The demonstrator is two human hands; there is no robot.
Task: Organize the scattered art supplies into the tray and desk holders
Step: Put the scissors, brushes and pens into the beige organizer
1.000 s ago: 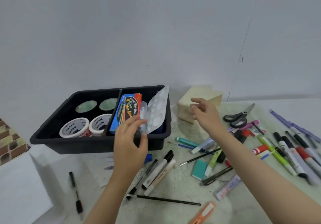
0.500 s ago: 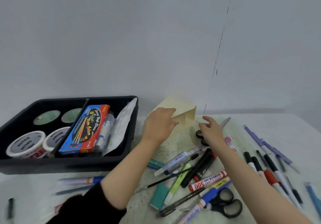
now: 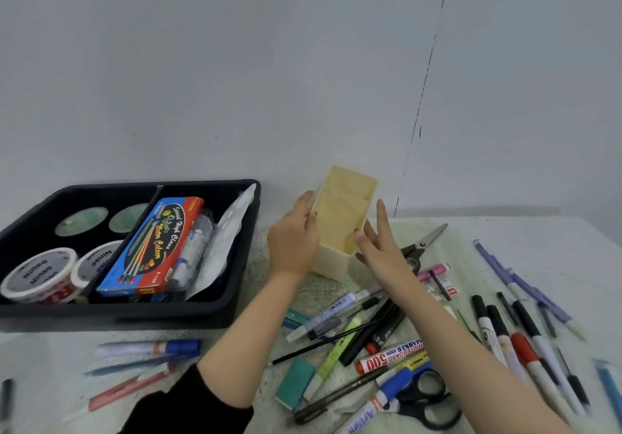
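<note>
My left hand [image 3: 292,243] had its fingers curled together round the left wall of the cream desk holder [image 3: 341,213], gripping it. My right hand [image 3: 378,245] lay against the holder's right wall with straight, slightly spread fingers, thumb touching the near rim. The holder stood on the table [image 3: 511,231], just right of the black tray [image 3: 247,275], its divided inside facing me.

The tray's left compartment held 2 tape rolls [image 3: 40,273]; its right one held a water colour box [image 3: 153,248]. In front of the holder lay a litter of pens, a "500" whiteboard marker [image 3: 390,356], a green eraser [image 3: 294,383] and black-handled scissors [image 3: 429,398]. The tabletop was pale and speckled. Behind it rose a plain grey-white wall [image 3: 235,63] with 1 thin dark line [image 3: 427,73] running down.
</note>
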